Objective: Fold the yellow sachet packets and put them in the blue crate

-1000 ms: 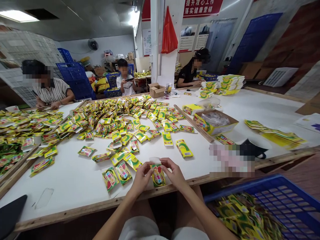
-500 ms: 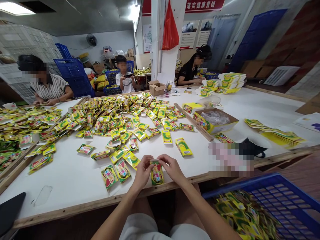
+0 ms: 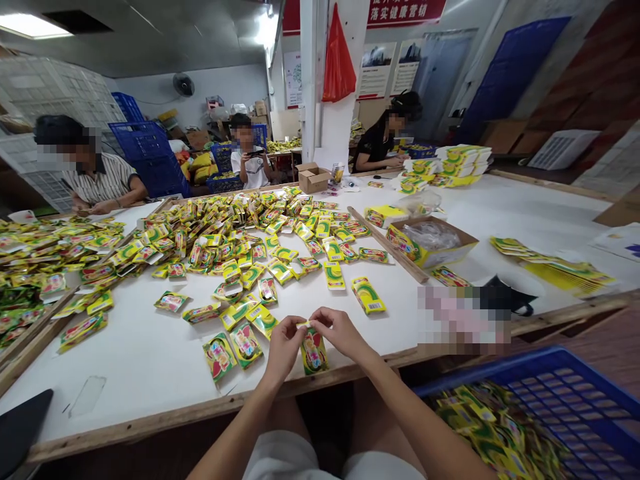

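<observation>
A small yellow-and-green printed carton [image 3: 315, 353] stands near the table's front edge, its red fruit picture facing me. My left hand [image 3: 285, 341] pinches its upper left corner between thumb and fingers. At the upper right of the same carton, the closed fingertips of my right hand [image 3: 341, 331] press on the top end, close to the left fingertips. The fingers partly hide the top flap. Just left of my hands lie two similar cartons [image 3: 246, 344], face up, with a yellow carton [image 3: 262, 321] behind them.
A large heap of cartons [image 3: 235, 223] covers the table's middle left. Wooden strips [image 3: 393, 248] divide the white tabletop. An open box [image 3: 445, 250] holds clear plastic bags. Below right, a blue crate [image 3: 560, 363] contains many packets. Several people sit around the far sides.
My fingertips have drawn slightly closer together over the carton's top end, and the flap there shows less. The carton stays in nearly the same place.
</observation>
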`<state>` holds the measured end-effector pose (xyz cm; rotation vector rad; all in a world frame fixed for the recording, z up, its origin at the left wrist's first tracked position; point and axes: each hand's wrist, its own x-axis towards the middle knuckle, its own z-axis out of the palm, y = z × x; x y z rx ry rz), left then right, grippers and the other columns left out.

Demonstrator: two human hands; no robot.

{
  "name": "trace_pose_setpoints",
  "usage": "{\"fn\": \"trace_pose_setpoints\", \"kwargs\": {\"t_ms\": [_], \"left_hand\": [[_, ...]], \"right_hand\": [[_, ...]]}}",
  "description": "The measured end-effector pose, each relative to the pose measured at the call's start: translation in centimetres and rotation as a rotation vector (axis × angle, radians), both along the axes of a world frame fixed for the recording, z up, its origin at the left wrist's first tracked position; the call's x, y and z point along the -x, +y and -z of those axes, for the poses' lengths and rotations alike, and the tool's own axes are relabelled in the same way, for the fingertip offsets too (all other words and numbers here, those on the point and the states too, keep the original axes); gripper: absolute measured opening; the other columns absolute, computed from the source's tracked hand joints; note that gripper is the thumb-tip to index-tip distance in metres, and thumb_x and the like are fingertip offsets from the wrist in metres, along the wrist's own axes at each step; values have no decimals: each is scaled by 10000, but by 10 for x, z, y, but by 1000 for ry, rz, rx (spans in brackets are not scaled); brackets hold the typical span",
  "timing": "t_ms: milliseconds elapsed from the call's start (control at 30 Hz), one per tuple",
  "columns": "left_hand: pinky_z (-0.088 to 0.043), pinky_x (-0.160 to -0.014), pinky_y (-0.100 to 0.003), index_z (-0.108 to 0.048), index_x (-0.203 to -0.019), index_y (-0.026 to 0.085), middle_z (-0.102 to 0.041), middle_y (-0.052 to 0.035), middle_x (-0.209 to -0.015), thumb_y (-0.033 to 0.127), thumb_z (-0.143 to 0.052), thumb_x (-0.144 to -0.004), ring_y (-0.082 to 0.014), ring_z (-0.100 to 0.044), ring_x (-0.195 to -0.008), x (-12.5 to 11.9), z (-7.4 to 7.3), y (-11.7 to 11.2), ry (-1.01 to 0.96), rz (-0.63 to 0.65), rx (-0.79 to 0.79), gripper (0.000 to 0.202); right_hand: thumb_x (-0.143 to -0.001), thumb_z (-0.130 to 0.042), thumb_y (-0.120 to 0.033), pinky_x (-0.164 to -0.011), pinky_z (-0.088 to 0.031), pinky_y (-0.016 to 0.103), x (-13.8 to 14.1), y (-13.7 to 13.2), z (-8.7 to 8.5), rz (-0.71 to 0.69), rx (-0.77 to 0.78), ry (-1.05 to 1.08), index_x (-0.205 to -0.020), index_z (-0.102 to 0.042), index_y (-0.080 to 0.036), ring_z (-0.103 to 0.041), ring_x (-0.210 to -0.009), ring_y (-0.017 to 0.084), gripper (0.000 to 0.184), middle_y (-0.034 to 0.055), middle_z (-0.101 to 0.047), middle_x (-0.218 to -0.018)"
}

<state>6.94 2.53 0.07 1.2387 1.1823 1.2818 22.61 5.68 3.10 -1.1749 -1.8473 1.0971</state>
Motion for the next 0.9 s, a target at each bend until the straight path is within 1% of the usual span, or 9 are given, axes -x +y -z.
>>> {"fn": "trace_pose_setpoints", "kwargs": {"t_ms": [100,167,267,333,433,533,667,767,900], "left_hand": [[-427,-680,-234,-622,-855,82,-618,-61,-775,317,-635,-780,-126,-541,-715,1,0,1,-47,22,10,247],[-434,-713,-243,-634,-855,82,-634,-73,-804,336,-627,-790,-136,-557,-752,2,1,-1,-48,16,7,263],[-445,-759,-260,-648,-912,86,-652,-85,-854,366,-620,-803,-152,-579,-802,3,3,-6,-44,7,9,302],[-451,-782,-270,-651,-930,89,-658,-90,-876,376,-617,-809,-158,-590,-822,2,4,-8,-36,-2,8,313],[-455,-805,-278,-651,-939,93,-662,-94,-900,378,-612,-815,-167,-599,-845,0,3,-10,-20,-22,1,313],[-459,-819,-286,-650,-954,99,-662,-97,-926,380,-600,-825,-176,-600,-873,-1,1,-12,-3,-30,-6,314],[-461,-804,-284,-650,-961,104,-661,-95,-916,380,-576,-845,-173,-599,-856,-4,-1,-14,42,-32,-26,308],[-460,-752,-263,-644,-961,107,-653,-82,-866,380,-582,-840,-154,-584,-794,-6,0,-16,57,-37,-40,305],[-450,-726,-250,-649,-954,115,-643,-70,-846,366,-597,-830,-142,-571,-768,-5,2,-16,82,-16,-64,285]], "right_hand": [[-796,-554,-275,-602,-380,213,-2,5,-2,-26,10,-41,-789,-634,-131,-498,-647,104,165,19,-604,-707],[-801,-547,-288,-614,-383,214,-4,4,-3,-30,16,-38,-795,-640,-134,-506,-658,105,181,20,-614,-727],[-806,-546,-355,-620,-390,220,-10,-3,-1,73,52,-27,-821,-633,-133,-510,-641,102,239,25,-625,-764],[-791,-560,-391,-602,-384,222,-13,-7,0,147,96,-29,-804,-622,-127,-499,-617,101,272,26,-619,-747],[-770,-575,-387,-615,-385,222,-12,-8,0,180,152,-61,-770,-621,-122,-506,-639,107,269,26,-619,-731],[-752,-587,-358,-646,-386,225,-9,-4,-4,195,175,-104,-746,-627,-117,-513,-671,112,245,28,-626,-740],[-740,-582,-346,-596,-351,224,-8,3,-7,171,215,-141,-676,-601,-104,-473,-622,104,251,24,-589,-666],[-738,-567,-310,-548,-310,219,-9,7,-8,119,251,-172,-651,-588,-97,-417,-568,89,232,9,-538,-601],[-718,-580,-264,-542,-303,218,-9,6,-14,74,234,-206,-660,-582,-99,-416,-577,93,175,8,-532,-609]]}}
